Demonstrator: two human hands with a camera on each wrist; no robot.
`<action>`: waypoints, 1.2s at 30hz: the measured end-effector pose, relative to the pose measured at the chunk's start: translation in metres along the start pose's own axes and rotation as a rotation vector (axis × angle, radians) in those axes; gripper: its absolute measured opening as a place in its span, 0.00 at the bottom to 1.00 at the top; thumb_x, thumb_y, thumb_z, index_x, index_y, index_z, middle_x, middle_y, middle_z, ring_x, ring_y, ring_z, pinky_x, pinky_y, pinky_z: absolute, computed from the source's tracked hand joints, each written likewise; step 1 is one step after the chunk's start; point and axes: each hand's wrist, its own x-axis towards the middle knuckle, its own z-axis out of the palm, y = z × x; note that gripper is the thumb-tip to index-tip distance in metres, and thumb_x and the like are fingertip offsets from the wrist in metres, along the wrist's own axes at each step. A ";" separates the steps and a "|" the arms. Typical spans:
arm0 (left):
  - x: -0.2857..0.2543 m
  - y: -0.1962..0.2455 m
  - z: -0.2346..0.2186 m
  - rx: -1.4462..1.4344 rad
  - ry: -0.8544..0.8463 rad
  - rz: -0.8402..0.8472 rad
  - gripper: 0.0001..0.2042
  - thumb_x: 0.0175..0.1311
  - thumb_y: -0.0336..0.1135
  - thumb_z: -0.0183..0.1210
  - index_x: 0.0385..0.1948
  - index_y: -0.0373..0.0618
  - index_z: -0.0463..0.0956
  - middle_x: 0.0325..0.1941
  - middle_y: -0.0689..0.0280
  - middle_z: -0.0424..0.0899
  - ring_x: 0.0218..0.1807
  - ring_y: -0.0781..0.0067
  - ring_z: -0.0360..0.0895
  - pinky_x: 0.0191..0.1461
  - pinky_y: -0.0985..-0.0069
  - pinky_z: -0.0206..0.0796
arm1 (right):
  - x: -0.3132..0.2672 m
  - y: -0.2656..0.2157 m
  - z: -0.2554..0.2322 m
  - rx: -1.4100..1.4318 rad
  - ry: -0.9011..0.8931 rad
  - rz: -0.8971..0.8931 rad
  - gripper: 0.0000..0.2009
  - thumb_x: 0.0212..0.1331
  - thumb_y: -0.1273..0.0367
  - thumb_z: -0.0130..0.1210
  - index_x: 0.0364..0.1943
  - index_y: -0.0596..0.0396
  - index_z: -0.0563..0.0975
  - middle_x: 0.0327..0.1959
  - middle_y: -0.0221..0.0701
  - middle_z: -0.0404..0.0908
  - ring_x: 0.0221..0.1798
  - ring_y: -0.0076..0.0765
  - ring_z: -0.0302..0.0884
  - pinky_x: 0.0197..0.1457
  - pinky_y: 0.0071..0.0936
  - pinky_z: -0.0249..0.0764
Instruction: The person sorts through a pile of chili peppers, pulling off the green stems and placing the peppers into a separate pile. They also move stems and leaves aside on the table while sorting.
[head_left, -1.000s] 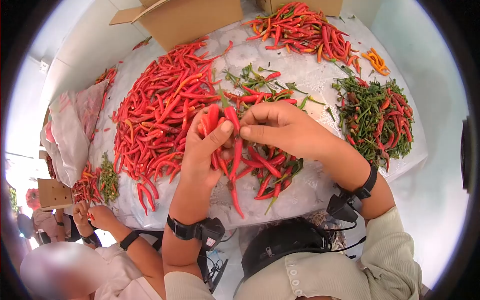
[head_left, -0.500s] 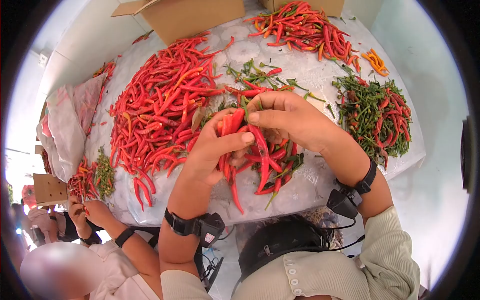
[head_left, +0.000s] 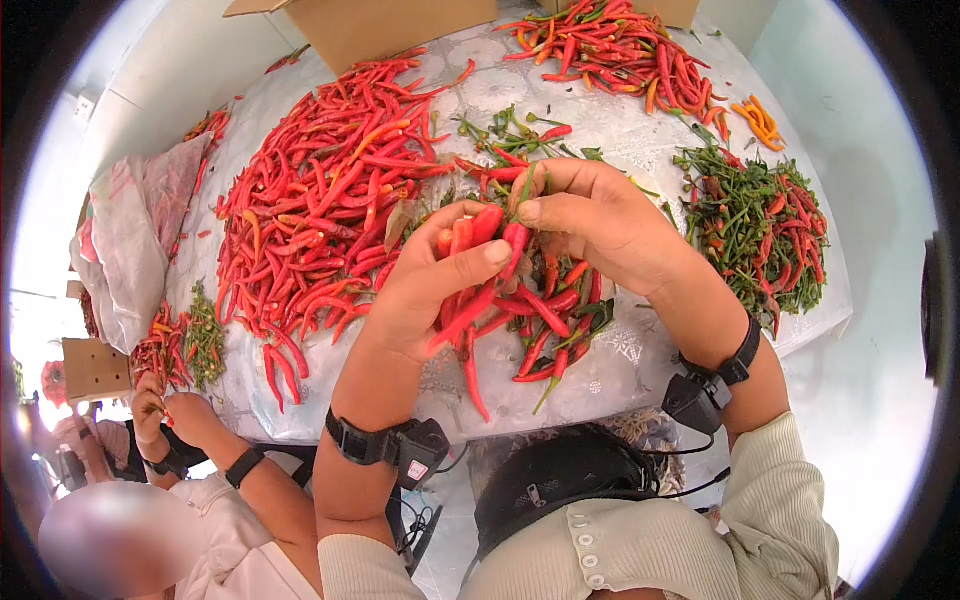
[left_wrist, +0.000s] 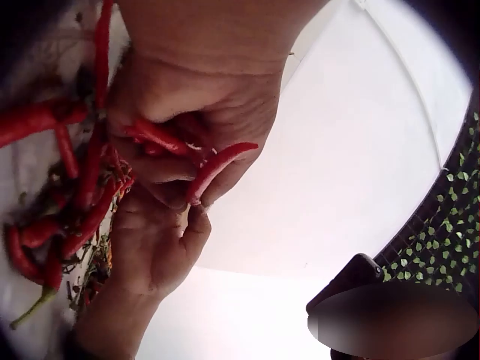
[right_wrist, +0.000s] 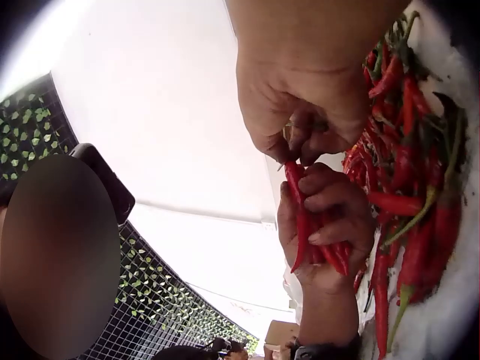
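In the head view my left hand (head_left: 425,290) grips several red chili peppers (head_left: 462,237) with their cut-looking ends up. One chili pepper (head_left: 515,240) lies under its thumb, slanting down toward the wrist. My right hand (head_left: 620,230) pinches the green stem (head_left: 527,190) end of that same pepper between thumb and fingers. From the right wrist, the pepper (right_wrist: 301,225) hangs across the left palm, its top at the right fingertips. Just under both hands lies a loose heap of stemmed chili peppers (head_left: 545,315).
A large pile of red chilies (head_left: 310,210) spreads at left, another pile (head_left: 620,55) at the back right. Green stems mixed with dark peppers (head_left: 750,230) are heaped at right. Cardboard boxes (head_left: 400,25) stand behind. Another person's hands (head_left: 190,415) work at lower left.
The pepper that lay under the left thumb has been replaced by another one, now slanting toward the left wrist. My right fingers have moved up to this pepper's stem.
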 end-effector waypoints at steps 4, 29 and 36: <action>0.002 0.000 -0.004 0.015 -0.004 -0.024 0.16 0.51 0.27 0.62 0.41 0.41 0.68 0.29 0.67 0.75 0.25 0.82 0.72 0.21 0.86 0.63 | 0.000 0.000 0.005 -0.050 0.055 -0.095 0.06 0.53 0.68 0.56 0.29 0.56 0.75 0.22 0.19 0.72 0.25 0.12 0.65 0.27 0.13 0.62; 0.004 0.005 -0.016 -0.153 0.141 -0.070 0.08 0.56 0.31 0.55 0.38 0.48 0.73 0.30 0.64 0.77 0.25 0.77 0.74 0.16 0.89 0.63 | -0.013 -0.014 -0.008 -0.730 0.558 -0.565 0.05 0.54 0.78 0.47 0.34 0.58 0.70 0.31 0.25 0.72 0.36 0.17 0.69 0.41 0.17 0.67; 0.008 0.001 -0.026 -0.395 -0.010 -0.072 0.11 0.62 0.37 0.49 0.39 0.39 0.72 0.36 0.58 0.79 0.32 0.69 0.78 0.25 0.80 0.75 | -0.098 -0.061 -0.047 -1.719 0.757 -0.275 0.14 0.46 0.73 0.53 0.40 0.60 0.71 0.39 0.41 0.73 0.46 0.48 0.68 0.52 0.37 0.64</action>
